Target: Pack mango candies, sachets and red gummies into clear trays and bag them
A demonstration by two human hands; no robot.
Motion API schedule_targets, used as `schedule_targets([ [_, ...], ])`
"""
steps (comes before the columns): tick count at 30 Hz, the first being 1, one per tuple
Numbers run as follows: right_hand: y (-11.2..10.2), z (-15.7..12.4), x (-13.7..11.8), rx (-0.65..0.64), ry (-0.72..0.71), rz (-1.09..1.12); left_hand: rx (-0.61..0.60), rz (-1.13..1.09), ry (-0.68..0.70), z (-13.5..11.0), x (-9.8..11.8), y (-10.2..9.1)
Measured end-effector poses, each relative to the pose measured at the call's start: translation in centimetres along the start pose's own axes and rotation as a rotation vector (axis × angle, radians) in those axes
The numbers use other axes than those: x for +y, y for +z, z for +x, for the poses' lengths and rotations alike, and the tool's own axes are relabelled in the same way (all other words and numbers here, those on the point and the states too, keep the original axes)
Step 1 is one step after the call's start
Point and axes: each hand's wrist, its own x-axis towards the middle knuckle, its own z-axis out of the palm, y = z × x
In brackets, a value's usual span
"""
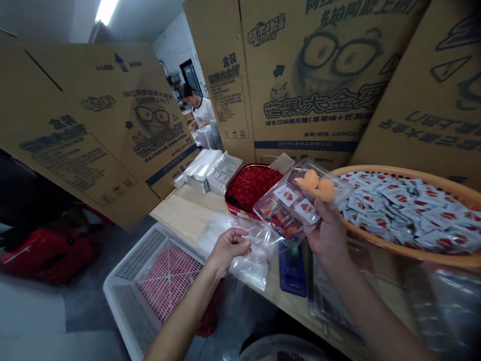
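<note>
My left hand (228, 248) pinches the edge of a transparent plastic bag (250, 255), which hangs open over the wooden table (184, 215). My right hand (328, 231) holds up a transparent compartment tray (291, 200) by its edge, close to the bag's mouth. The tray holds two orange mango-shaped sweets (316, 184) and several small red-and-white printed packets (286, 195). Part of its lower corner is hidden behind the bag.
An orange basket (376, 173) heaped with printed sachets stands at the right, beside a red tin (235, 193) of red sweets. Stacked plastic trays (221, 171) lie behind. Large printed cartons (311, 75) rise around the table. A white crate (150, 286) sits low left; a co-worker (201, 110) stands beyond.
</note>
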Motion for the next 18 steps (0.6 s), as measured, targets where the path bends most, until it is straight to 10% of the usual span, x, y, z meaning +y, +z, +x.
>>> schedule_targets([
  [12,-0.6,-0.8,0.0,-0.090,0.191,-0.069,0.088,-0.037,0.067,0.2,-0.4,0.3],
  [18,-0.3,-0.8,0.6,-0.072,0.318,-0.125,-0.216,0.138,-0.064,0.1,1.5,0.4],
])
